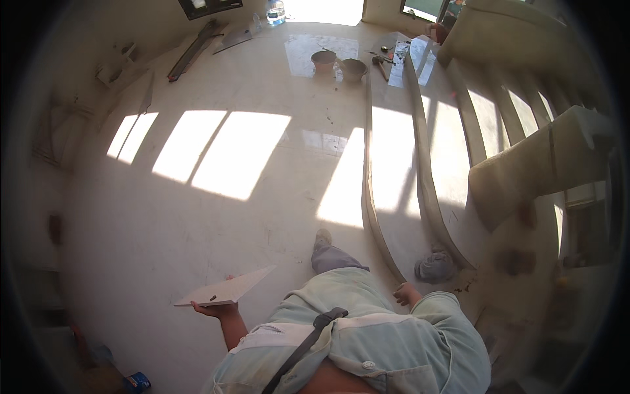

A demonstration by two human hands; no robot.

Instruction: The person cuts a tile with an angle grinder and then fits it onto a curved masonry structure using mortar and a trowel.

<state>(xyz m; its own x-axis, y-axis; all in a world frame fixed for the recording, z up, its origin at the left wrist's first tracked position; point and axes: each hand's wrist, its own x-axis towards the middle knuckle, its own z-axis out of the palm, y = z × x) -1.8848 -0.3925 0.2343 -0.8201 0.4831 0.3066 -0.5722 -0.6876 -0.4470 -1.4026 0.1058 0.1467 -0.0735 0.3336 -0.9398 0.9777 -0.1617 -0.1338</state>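
My left hand (216, 310) holds a thin, flat, pale tile (230, 287) from below, out to the left over the floor. A small brown lump (212, 298) lies on its upper face, near the hand. Some of the left fingers are hidden beneath the tile. My right hand (406, 295) hangs beside the edge of the lowest step (386, 253), its fingers loosely bent and somewhat apart, with nothing visible in them.
Pale curved steps (453, 164) rise on the right beside a thick wall (531, 167). Two dark buckets (323, 63) stand far ahead, near tools (380, 64) on the steps. Long bars (191, 52) lie far left; a clear bottle (275, 14) stands by the wall.
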